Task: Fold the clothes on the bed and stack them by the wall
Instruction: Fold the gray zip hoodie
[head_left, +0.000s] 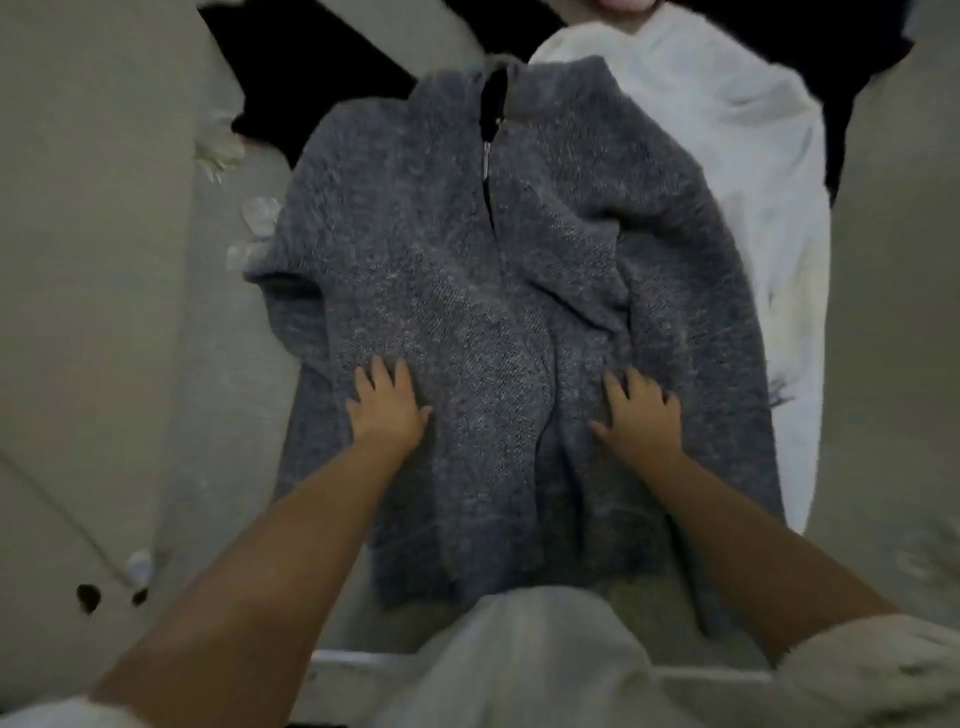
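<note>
Pale bed (114, 291), blurry: grey knit sweater (467, 291) flat, perhaps zip-necked.

A single wide-angle camera sits on the person's head and looks forward and steeply down, close over the pale beige bed (130, 312). The spread-out grey knitted zip sweater (467, 291) fills the middle of the view, its collar toward the top edge and its hem nearest the camera. Both bare forearms enter from the bottom corners, with the left hand (387, 402) and right hand (641, 413) lying on the sweater's lower half. Straight lines bow near the borders, and the whole picture is slightly blurred
</note>
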